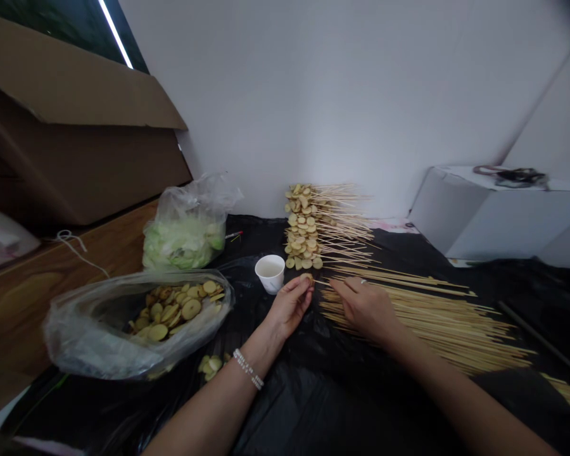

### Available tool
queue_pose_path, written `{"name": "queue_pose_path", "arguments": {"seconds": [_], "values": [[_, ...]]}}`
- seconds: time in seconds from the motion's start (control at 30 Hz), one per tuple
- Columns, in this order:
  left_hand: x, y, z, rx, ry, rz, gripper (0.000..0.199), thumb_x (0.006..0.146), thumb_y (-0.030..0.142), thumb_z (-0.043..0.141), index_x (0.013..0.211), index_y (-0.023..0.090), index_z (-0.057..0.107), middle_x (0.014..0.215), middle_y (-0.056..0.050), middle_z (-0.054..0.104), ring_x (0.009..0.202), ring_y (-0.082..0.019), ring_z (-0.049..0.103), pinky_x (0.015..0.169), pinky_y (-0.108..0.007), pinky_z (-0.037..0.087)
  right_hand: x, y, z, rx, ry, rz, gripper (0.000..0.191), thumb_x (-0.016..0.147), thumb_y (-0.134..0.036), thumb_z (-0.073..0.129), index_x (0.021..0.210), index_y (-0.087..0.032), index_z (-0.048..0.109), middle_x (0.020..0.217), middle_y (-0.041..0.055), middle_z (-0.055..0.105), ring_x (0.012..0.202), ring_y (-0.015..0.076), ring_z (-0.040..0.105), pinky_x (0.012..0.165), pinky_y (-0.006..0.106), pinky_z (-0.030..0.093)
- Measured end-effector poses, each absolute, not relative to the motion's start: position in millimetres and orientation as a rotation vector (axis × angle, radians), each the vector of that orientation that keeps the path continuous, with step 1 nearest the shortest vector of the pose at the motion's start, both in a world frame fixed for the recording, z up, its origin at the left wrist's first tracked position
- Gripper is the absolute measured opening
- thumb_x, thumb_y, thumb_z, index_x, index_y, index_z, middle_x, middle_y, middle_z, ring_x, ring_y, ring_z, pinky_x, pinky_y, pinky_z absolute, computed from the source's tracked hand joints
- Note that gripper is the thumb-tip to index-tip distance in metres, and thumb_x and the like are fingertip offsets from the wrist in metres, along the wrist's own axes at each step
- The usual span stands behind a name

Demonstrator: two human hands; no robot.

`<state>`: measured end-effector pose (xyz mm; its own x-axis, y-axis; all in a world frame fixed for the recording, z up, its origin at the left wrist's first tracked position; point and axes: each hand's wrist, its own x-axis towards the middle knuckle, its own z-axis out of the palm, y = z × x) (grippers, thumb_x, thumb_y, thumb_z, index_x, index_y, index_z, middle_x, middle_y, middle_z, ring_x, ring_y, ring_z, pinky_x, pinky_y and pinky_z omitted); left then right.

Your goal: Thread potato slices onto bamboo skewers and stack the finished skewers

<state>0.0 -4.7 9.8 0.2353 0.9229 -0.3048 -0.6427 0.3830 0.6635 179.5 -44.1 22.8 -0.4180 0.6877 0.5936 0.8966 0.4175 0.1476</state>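
Note:
My left hand [292, 305] pinches a potato slice [307, 277] between thumb and fingers, just right of a white paper cup [270, 273]. A thin wooden skewer [320, 282] runs from that slice toward my right hand [363, 305], whose fingers are closed on it. Beneath and beside my right hand lies a wide spread of bare skewers [446, 323]. Beyond both hands, finished skewers with potato slices [304, 234] are stacked, slices to the left and sticks pointing right. Whether more than one slice is in my left hand, I cannot tell.
At left lies an open clear bag [85, 342] of potato slices [171, 310]. Behind it stands a tied bag of green leaves [185, 237]. A few loose slices [211, 365] rest by my left forearm. A cardboard box [90, 145] is far left; a white box [494, 215] is right.

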Motion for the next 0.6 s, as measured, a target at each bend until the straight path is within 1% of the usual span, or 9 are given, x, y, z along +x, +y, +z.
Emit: {"name": "queue_pose_path", "arguments": {"seconds": [0.17, 0.27, 0.47, 0.6], "values": [[0.2, -4.5, 8.7, 0.469, 0.751, 1.137, 0.015, 0.066, 0.008, 0.076, 0.079, 0.012, 0.070, 0.073, -0.001, 0.067, 0.061, -0.004, 0.061, 0.056, -0.010, 0.048, 179.0, -44.7, 24.0, -1.369, -2.255, -0.611, 0.026, 0.085, -0.014, 0.046, 0.103, -0.020, 0.065, 0.080, 0.0040, 0.062, 0.071, 0.0144, 0.051, 0.060, 0.027, 0.028], [0.3, -4.4, 8.6, 0.501, 0.758, 1.149, 0.016, 0.063, 0.009, 0.078, 0.077, 0.011, 0.070, 0.072, -0.002, 0.068, 0.061, -0.004, 0.060, 0.057, -0.010, 0.048, 178.7, -45.4, 24.7, -1.387, -2.263, -0.597, 0.025, 0.085, -0.013, 0.046, 0.101, -0.020, 0.065, 0.081, 0.0044, 0.062, 0.072, 0.0146, 0.051, 0.060, 0.027, 0.028], [1.1, -4.9, 9.7, 0.548, 0.783, 1.173, 0.017, 0.059, 0.012, 0.081, 0.073, 0.011, 0.071, 0.072, -0.002, 0.069, 0.061, -0.004, 0.059, 0.060, -0.011, 0.047, 177.4, -46.4, 25.2, -1.418, -2.275, -0.584, 0.023, 0.086, -0.014, 0.046, 0.097, -0.020, 0.065, 0.080, 0.0046, 0.062, 0.073, 0.0150, 0.051, 0.058, 0.028, 0.026], [1.5, -5.3, 8.3, 0.565, 0.807, 1.177, 0.022, 0.055, 0.015, 0.084, 0.072, 0.011, 0.072, 0.071, -0.002, 0.069, 0.061, -0.005, 0.058, 0.060, -0.013, 0.047, 175.7, -47.5, 25.1, -1.431, -2.273, -0.592, 0.022, 0.084, -0.013, 0.048, 0.095, -0.020, 0.065, 0.077, 0.0037, 0.061, 0.067, 0.0141, 0.050, 0.057, 0.028, 0.024]]}}
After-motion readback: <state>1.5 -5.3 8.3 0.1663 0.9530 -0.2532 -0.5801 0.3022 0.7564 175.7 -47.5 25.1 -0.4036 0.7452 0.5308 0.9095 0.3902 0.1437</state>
